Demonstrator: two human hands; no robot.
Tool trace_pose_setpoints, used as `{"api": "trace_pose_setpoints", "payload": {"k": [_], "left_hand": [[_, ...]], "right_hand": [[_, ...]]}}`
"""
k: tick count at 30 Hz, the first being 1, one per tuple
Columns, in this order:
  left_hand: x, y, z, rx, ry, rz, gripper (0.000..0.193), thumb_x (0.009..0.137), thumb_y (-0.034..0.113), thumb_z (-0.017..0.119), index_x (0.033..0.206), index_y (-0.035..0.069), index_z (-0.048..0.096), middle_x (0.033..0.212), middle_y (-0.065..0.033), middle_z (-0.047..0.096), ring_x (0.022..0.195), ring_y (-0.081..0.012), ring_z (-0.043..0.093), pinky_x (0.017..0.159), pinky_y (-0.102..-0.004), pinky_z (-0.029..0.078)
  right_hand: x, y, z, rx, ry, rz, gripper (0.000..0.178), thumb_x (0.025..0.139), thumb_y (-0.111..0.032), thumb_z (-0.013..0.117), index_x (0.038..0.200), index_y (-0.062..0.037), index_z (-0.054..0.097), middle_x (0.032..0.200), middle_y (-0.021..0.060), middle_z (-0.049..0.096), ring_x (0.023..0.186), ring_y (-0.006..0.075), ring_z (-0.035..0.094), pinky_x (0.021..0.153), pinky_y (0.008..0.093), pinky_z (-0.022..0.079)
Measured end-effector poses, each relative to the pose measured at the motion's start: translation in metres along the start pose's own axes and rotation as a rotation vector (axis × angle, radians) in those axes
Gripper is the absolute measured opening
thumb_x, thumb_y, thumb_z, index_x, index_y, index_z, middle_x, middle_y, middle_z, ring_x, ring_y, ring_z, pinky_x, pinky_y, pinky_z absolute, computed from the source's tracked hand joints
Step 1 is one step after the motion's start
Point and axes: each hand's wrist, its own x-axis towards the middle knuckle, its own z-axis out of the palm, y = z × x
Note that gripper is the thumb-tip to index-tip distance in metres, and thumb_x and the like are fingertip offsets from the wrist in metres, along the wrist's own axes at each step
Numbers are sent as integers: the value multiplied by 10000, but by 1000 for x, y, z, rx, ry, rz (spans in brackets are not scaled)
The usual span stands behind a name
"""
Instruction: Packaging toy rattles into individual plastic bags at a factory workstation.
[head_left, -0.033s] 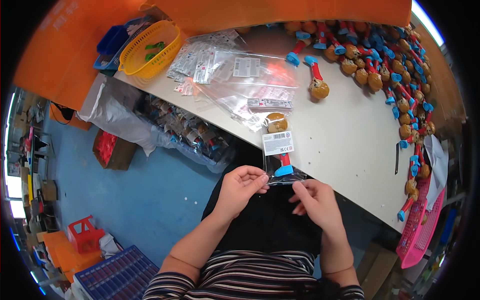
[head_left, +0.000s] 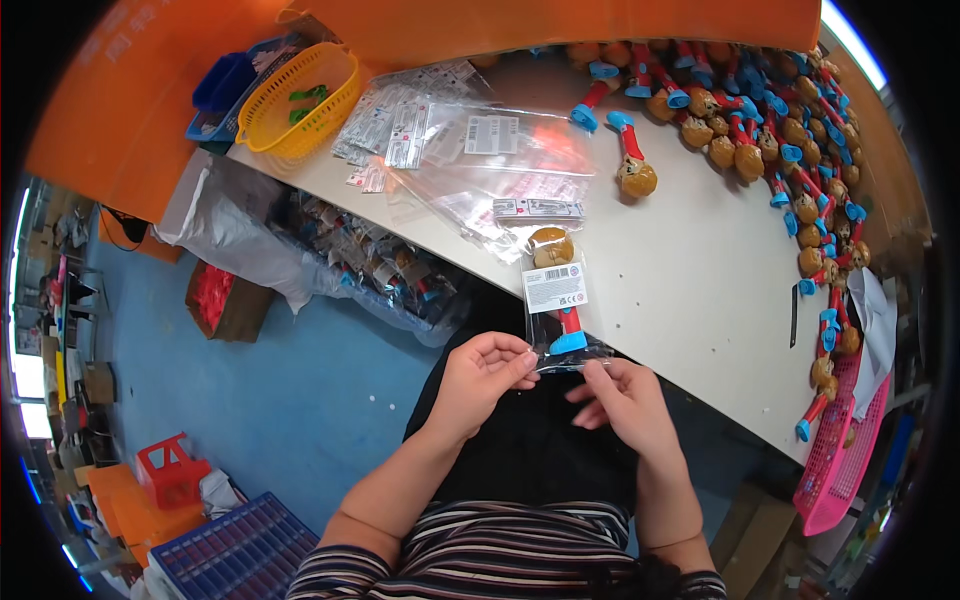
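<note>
A clear plastic bag (head_left: 537, 328) lies at the table's near edge, its lower opening overhanging toward me. Inside it is a toy figure (head_left: 568, 343) with a round brown head, red body and blue foot, and a white printed label covers its middle. My left hand (head_left: 478, 385) is closed, pinching the bag's lower left corner between thumb and fingers. At the lower right corner, my right hand (head_left: 632, 402) holds the film with thumb and forefinger, its other fingers curled below. Beyond the bag, a loose toy figure (head_left: 634, 168) rests on the table.
Flat clear bags (head_left: 460, 175) and printed leaflets (head_left: 380, 125) spread over the table's left part, beside a yellow basket (head_left: 262, 100). Many toy figures (head_left: 745, 125) line the far and right edges. Below left sits a bin of bagged toys (head_left: 375, 255); a pink basket (head_left: 845, 450) stands right.
My right hand has shifted very slightly to the left at the bag's edge, its lower fingers moving a little. The bagged toy and my left hand stay nearly in place.
</note>
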Motion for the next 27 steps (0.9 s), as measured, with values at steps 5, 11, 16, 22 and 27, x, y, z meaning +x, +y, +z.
{"api": "trace_pose_setpoints", "payload": {"k": [5,11,16,22,27], "left_hand": [[-5,-2,2,14,-7,13,209,893,40,681,1077,-36,618,884,-90,678,790,-148,680,721,-263,578],[-14,-2,-15,164,5,61,315,893,28,674,1183,-43,571,884,-92,671,777,-144,673,736,-262,575],[-12,-6,-14,90,-120,-16,397,908,51,663,1265,-49,520,980,-111,663,889,-161,666,810,-283,558],[24,29,5,14,47,167,575,919,187,692,1349,-43,387,1155,-121,598,992,-154,620,854,-287,520],[36,47,23,142,-19,95,561,926,230,683,1319,-52,398,1136,-133,617,966,-158,637,826,-290,536]], "right_hand": [[23,21,17,446,79,-149,386,1039,-273,458,1076,66,637,957,174,702,783,186,712,663,262,599],[21,33,14,395,170,-212,378,1037,-262,465,1138,64,627,1019,182,698,837,183,708,716,287,606],[15,27,23,538,71,-123,344,1021,-243,503,1164,51,611,993,142,697,882,173,697,750,288,597],[15,38,20,488,-28,-184,241,953,-146,625,1101,44,617,942,79,681,846,124,669,755,251,564],[-8,33,24,266,-63,-349,192,875,7,673,1051,32,602,931,52,660,831,65,629,750,211,517]]}}
